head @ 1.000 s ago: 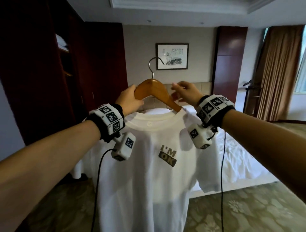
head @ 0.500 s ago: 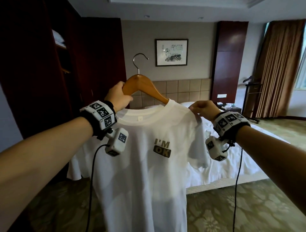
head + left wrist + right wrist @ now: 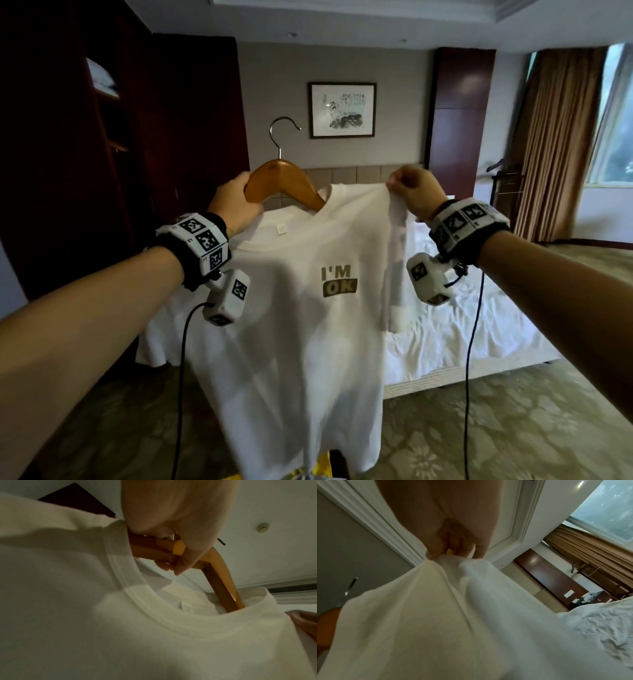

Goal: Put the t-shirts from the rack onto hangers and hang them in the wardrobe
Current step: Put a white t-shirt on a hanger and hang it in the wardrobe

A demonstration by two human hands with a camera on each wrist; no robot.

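A white t-shirt (image 3: pixel 301 335) printed "I'M OK" hangs in front of me at chest height. A wooden hanger (image 3: pixel 281 183) with a metal hook (image 3: pixel 282 132) has its right arm inside the collar (image 3: pixel 154 616); its left arm stays outside. My left hand (image 3: pixel 236 202) grips that left end of the hanger (image 3: pixel 176 550). My right hand (image 3: pixel 412 190) pinches the shirt's right shoulder (image 3: pixel 453 563) and holds it up level with the hanger. The dark wooden wardrobe (image 3: pixel 78 144) stands open at the left.
A bed with white sheets (image 3: pixel 455 329) lies behind the shirt. Brown curtains (image 3: pixel 561 137) and a window are at the right, with a stand (image 3: pixel 503 178) beside them. Patterned carpet (image 3: pixel 479 428) covers the floor. Something yellow (image 3: pixel 323 469) shows below the shirt hem.
My right hand left the hanger, slid out along the shirt's right shoulder and lifted it. The hanger and my left hand shifted left, then rose a little.
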